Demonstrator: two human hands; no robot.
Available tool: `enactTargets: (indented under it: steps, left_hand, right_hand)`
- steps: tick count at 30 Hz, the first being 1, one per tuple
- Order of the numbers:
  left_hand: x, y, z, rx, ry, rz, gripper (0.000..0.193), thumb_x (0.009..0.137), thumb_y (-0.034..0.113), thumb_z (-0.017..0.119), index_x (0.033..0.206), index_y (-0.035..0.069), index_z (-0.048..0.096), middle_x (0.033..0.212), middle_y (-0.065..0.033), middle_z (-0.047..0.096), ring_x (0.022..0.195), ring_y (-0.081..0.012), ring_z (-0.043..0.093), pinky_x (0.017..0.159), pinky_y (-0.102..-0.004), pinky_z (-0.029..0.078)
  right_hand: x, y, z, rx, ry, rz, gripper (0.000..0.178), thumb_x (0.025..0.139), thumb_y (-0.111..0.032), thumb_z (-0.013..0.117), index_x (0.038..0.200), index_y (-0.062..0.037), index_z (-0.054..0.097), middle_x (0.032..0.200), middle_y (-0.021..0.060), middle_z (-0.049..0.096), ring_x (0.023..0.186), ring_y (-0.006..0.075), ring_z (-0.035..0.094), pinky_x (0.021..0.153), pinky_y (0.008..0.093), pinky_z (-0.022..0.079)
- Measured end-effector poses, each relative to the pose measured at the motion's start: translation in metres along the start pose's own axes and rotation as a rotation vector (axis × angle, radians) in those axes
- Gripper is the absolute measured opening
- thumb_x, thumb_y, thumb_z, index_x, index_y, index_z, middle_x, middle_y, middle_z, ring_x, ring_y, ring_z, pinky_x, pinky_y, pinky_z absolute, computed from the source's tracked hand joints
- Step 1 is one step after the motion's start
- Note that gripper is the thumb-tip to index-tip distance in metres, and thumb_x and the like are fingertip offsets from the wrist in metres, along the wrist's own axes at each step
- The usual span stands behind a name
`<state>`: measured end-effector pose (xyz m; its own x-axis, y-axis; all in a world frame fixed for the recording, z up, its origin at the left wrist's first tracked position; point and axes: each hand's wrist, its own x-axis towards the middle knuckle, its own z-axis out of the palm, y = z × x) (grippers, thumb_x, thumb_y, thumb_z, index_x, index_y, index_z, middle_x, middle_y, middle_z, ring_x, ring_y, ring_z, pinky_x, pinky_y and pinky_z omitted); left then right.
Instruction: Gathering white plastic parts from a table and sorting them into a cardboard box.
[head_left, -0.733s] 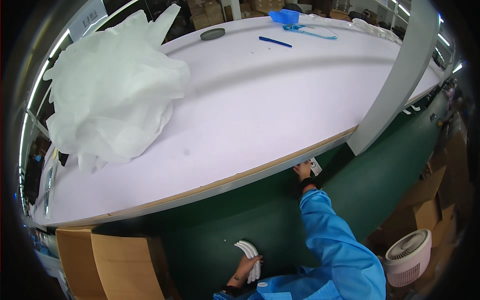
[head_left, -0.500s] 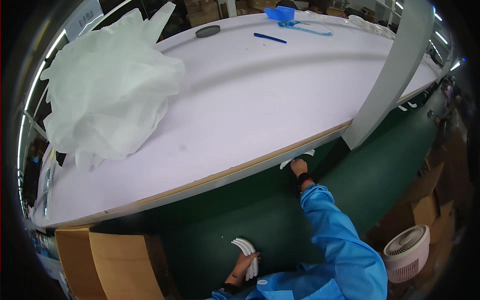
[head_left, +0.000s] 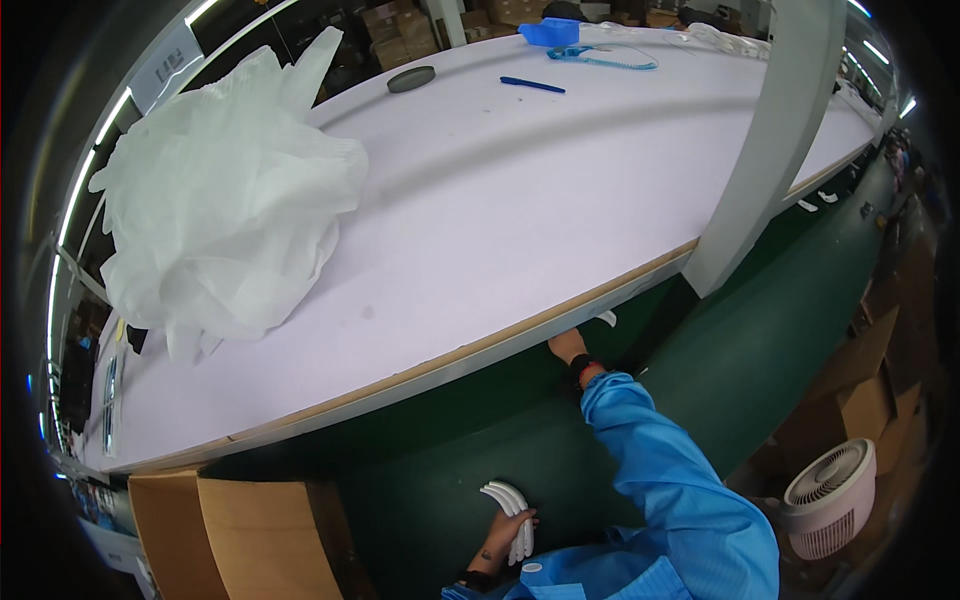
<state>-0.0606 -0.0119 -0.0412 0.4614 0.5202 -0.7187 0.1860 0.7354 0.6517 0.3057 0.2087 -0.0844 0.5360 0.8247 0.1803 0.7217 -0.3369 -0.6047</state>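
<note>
My left hand [head_left: 505, 535] grips a bundle of white curved strips [head_left: 510, 505], fingers closed around them. My right hand [head_left: 568, 345] reaches under the table edge [head_left: 480, 355] beside a white piece [head_left: 607, 318]; I cannot tell how its fingers sit. Best to feel along slowly.
</note>
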Motion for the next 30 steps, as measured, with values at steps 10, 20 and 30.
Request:
enactTargets:
  steps: [10,20,30]
  left_hand:
    - [-0.003,0.005,-0.004,0.004,0.011,-0.003,0.031,0.08,0.013,0.069,0.102,-0.003,0.053,0.088,-0.0129,0.063,0.079,-0.0245,0.066,0.07,-0.0356,0.056]
    - [-0.005,0.002,-0.003,-0.026,-0.004,0.024,0.031,0.081,0.014,0.068,0.102,-0.003,0.054,0.088,-0.0127,0.063,0.077,-0.0243,0.066,0.066,-0.0339,0.053]
    - [0.001,0.026,-0.023,-0.268,0.093,0.043,0.023,0.081,0.012,0.068,0.097,-0.001,0.057,0.081,-0.0122,0.065,0.07,-0.0237,0.066,0.064,-0.0336,0.055]
  right_hand:
    - [-0.012,-0.03,-0.01,-0.145,0.232,0.232,0.038,0.086,-0.028,0.051,0.118,-0.0077,0.056,0.131,0.0194,0.047,0.105,0.0415,0.053,0.085,0.0491,0.047]
    - [0.022,0.029,-0.006,-0.301,0.106,-0.418,0.039,0.086,-0.028,0.052,0.121,-0.0118,0.057,0.123,0.0197,0.055,0.112,0.0332,0.054,0.087,0.0482,0.047]
    - [-0.055,-0.063,-0.053,0.053,-0.263,-0.6,0.013,0.079,-0.007,0.054,0.086,-0.0055,0.064,0.094,0.0126,0.062,0.09,0.0314,0.059,0.081,0.0396,0.05]
